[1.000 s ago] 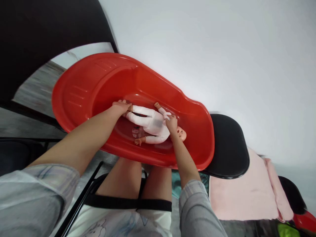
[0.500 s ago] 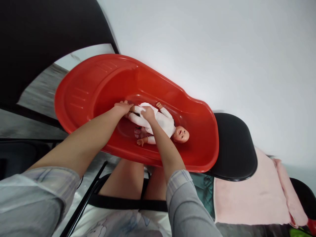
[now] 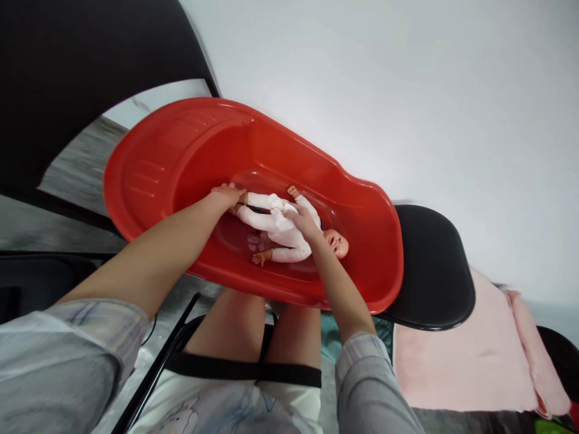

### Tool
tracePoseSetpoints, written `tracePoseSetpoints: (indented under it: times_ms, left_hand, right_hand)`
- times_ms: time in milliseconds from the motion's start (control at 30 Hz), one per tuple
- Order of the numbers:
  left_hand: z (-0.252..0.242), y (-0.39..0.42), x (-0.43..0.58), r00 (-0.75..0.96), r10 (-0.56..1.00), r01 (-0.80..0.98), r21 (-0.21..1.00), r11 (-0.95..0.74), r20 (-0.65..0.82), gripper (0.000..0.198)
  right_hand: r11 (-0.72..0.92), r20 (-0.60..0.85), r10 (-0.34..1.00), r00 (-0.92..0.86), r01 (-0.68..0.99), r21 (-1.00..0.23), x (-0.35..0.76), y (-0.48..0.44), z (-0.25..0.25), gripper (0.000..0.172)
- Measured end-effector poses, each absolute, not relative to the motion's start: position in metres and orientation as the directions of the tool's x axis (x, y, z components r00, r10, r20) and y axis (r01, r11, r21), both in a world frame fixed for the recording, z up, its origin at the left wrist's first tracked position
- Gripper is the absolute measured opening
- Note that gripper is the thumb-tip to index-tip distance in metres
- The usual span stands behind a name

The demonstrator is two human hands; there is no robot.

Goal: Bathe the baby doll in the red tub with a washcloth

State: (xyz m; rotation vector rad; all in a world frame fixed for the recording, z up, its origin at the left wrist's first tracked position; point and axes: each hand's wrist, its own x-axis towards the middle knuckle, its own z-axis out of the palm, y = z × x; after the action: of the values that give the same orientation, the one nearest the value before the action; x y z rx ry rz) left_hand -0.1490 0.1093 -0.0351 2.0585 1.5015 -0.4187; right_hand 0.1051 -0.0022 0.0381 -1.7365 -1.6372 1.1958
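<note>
Left hand: the left hand [image 3: 228,196] is closed over the feet of the doll [image 3: 284,240], the fingers bent over their far side and the palm turned down
Right hand: the right hand [image 3: 304,220] is bunched around a white cloth [image 3: 281,218], a crumpled part of which sticks out on the side towards the left hand; the exact set of the fingertips is hidden
Doll: on its back, stretched between the hands, legs running from the left hand towards the right, the white-clothed body under and just beside the right hand
Doll's head: the bald head [image 3: 338,244] lies just right of the right hand, face up
Doll's arms: one reaches out beyond the right hand, the other lies bent on the near side of it
Red tub: the red tub [image 3: 149,175] is around both hands, its ridged shelf end to the left of the left hand
Patterned pink thing: a patterned pink thing [image 3: 254,241] shows beside the doll, between the hands and nearer the wearer
Black seat: the black seat [image 3: 432,268] is well right of the right hand, against the tub's end
Pink towel: the pink towel [image 3: 461,349] lies farther right and nearer than the right hand
</note>
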Motion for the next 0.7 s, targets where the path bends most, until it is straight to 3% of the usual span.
tracePoseSetpoints:
  times_ms: [133,200,300,400,500,700]
  left_hand:
    - [-0.037,0.111,-0.150,0.347,0.765,0.936,0.249,-0.248,-0.542,0.111]
    - [-0.036,0.112,-0.150,0.345,0.764,0.938,0.231,-0.258,-0.545,0.115]
    - [-0.033,0.110,-0.150,0.341,0.764,0.940,0.209,-0.270,-0.548,0.117]
    - [-0.024,0.105,-0.150,0.348,0.756,0.938,0.213,-0.275,-0.555,0.114]
    - [-0.012,0.099,-0.150,0.356,0.755,0.934,0.236,-0.268,-0.551,0.107]
    - [-0.002,0.094,-0.146,0.345,0.762,0.935,0.274,-0.227,-0.547,0.097]
  right_hand:
    - [-0.207,-0.197,0.976,0.093,0.684,-0.700,0.144,-0.028,0.045,0.047]
    - [-0.241,-0.172,0.969,0.176,0.818,-0.521,0.152,-0.038,0.040,0.049]
    - [-0.263,-0.274,0.939,0.207,0.947,-0.184,0.151,-0.049,0.026,0.057]
    - [-0.216,-0.386,0.901,0.196,0.976,-0.008,0.137,-0.052,0.012,0.069]
    - [-0.211,-0.412,0.893,0.182,0.977,-0.025,0.119,-0.047,0.004,0.075]
    - [-0.096,-0.379,0.925,-0.005,0.964,-0.247,0.076,-0.030,-0.004,0.077]
